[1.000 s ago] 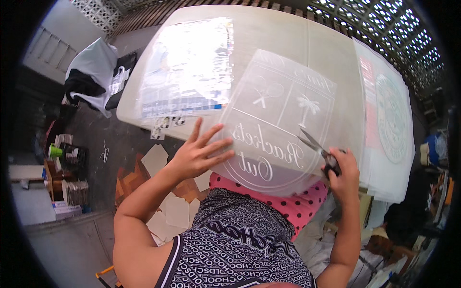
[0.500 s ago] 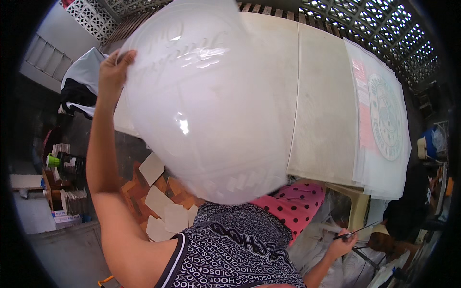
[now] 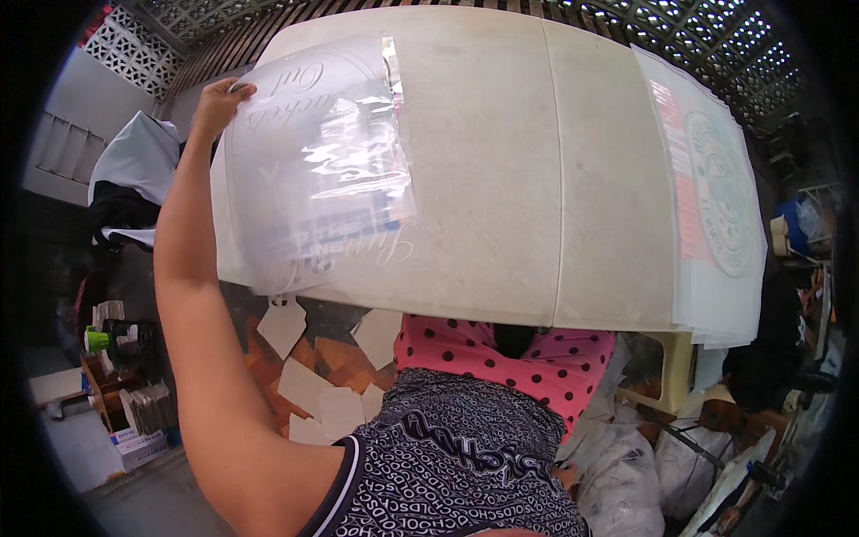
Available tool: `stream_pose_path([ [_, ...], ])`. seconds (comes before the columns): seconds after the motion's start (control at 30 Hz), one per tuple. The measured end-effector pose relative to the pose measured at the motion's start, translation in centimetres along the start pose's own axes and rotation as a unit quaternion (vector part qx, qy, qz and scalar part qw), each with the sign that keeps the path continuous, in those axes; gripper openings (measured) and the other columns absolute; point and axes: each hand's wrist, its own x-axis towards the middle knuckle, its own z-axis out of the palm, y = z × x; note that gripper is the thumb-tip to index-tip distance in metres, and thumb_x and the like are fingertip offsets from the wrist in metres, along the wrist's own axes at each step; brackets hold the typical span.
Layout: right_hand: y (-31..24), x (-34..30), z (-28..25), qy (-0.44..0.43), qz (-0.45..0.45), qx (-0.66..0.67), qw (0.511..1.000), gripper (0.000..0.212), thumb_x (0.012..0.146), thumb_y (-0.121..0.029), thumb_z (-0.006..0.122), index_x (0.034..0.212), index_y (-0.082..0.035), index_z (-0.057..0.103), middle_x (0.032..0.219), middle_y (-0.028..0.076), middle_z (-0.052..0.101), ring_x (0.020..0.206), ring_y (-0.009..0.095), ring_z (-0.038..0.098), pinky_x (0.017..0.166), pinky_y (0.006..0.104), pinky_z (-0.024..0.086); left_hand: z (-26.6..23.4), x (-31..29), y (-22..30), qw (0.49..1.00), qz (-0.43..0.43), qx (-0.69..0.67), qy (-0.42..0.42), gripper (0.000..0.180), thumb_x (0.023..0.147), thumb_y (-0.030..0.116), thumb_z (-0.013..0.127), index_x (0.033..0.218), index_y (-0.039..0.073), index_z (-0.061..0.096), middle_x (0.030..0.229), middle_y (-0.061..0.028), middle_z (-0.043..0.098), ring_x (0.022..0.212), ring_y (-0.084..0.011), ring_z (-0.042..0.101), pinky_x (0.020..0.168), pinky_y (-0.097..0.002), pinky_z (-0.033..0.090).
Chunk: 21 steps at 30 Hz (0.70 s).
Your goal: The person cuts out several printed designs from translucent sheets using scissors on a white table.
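My left hand is closed on the upper left corner of a clear plastic sheet with printed lettering. The sheet is lifted at that corner and spreads over the left part of the pale table; it is glossy, and a blue and white patch shows through it. At my right side, a small bit of my right hand seems to show beside my waist. Its fingers are hidden by my body, so what it holds cannot be made out.
A stack of printed plastic sheets lies at the table's right end, overhanging the front edge. Pale cut pieces are scattered on the floor. White plastic bags sit at the lower right, near a beige stool. White and black cloth hangs at the left.
The plastic sheet has come down from in front of me to the table's left part, still in my left hand. My right hand, earlier out at the right with a dark slender tool, has drawn in.
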Motion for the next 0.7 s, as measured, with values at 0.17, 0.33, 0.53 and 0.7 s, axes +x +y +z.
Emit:
stream_pose_path([
  [0.17,4.0,-0.1,0.1,-0.03,-0.014,-0.034,0.999,0.042,0.085,-0.022,0.07,0.121,-0.003,0.059,0.113,0.025,0.067,0.106,0.044,0.065,0.089,0.053,0.051,2.1,3.0,-1.3,0.991,0.087,0.101,-0.016,0.031,0.089,0.024,0.073,0.109,0.001,0.075,0.086,-0.0065,0.071,0.076,-0.0162,0.061,0.074,-0.0347,0.05],
  [0.33,1.8,-1.8,-0.5,-0.039,-0.015,-0.023,0.999,0.044,0.087,-0.027,0.07,0.124,-0.008,0.057,0.109,0.024,0.07,0.105,0.043,0.067,0.093,0.0507,0.052,2.5,4.6,-3.1,0.908,0.025,0.4,0.121,0.068,0.087,0.039,0.076,0.147,0.017,0.051,0.139,-0.0141,0.059,0.126,-0.0343,0.058,0.102,-0.0465,0.047],
  [0.53,1.7,-0.9,2.0,-0.106,0.03,-0.024,0.994,0.04,0.083,-0.012,0.065,0.121,-0.002,0.056,0.108,0.029,0.068,0.11,0.044,0.065,0.095,0.0495,0.05,14.6,0.5,12.7,0.875,0.404,0.26,0.048,0.036,0.088,0.017,0.074,0.122,0.009,0.068,0.134,-0.0121,0.061,0.126,-0.0342,0.055,0.108,-0.0464,0.041],
  [0.7,0.3,0.4,4.0,-0.138,0.092,-0.074,0.983,0.055,0.081,-0.032,0.073,0.124,-0.006,0.051,0.117,0.022,0.067,0.111,0.039,0.066,0.096,0.0506,0.051,28.5,-15.0,32.8,0.797,0.582,0.111,-0.12,0.028,0.085,0.013,0.076,0.112,0.012,0.071,0.127,-0.0073,0.064,0.128,-0.028,0.055,0.12,-0.0558,0.026],
])
